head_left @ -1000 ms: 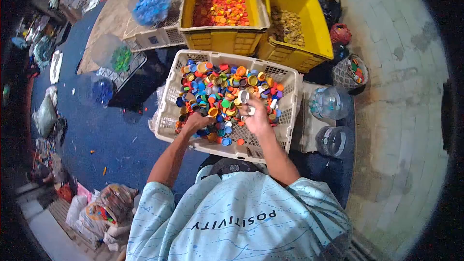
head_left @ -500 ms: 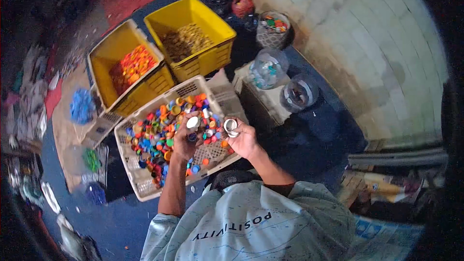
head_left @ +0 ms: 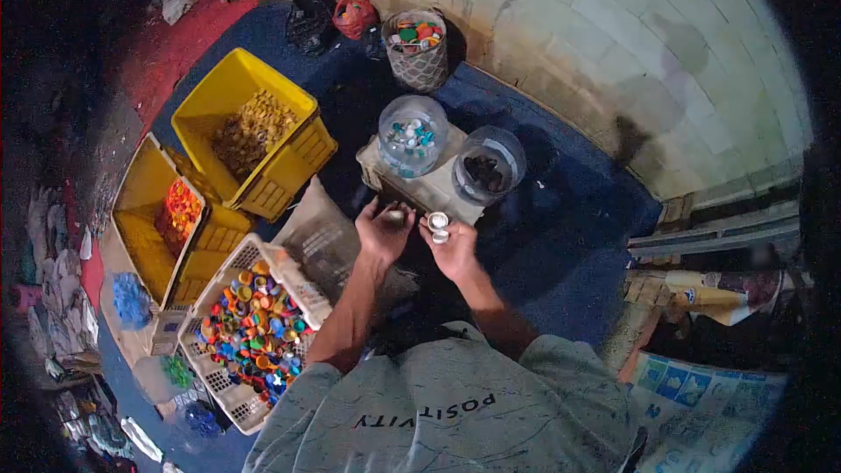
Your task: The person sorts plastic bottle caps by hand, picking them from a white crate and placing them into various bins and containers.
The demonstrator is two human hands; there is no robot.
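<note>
White caps (head_left: pixel 439 222) in right hand (head_left: pixel 455 251), left hand (head_left: pixel 385 233) alongside, clear tubs (head_left: pixel 413 163) beyond, crate (head_left: pixel 300 285) of coloured caps (head_left: pixel 254 333)

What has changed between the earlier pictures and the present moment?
The left hand and right hand moved from the perforated white crate of mixed bottle caps rightward, to just before the clear plastic tubs. The left hand now holds what seems a pale cap, taken up since the first picture; the right hand keeps white caps. The crate, yellow bins and tubs stayed in place.
</note>
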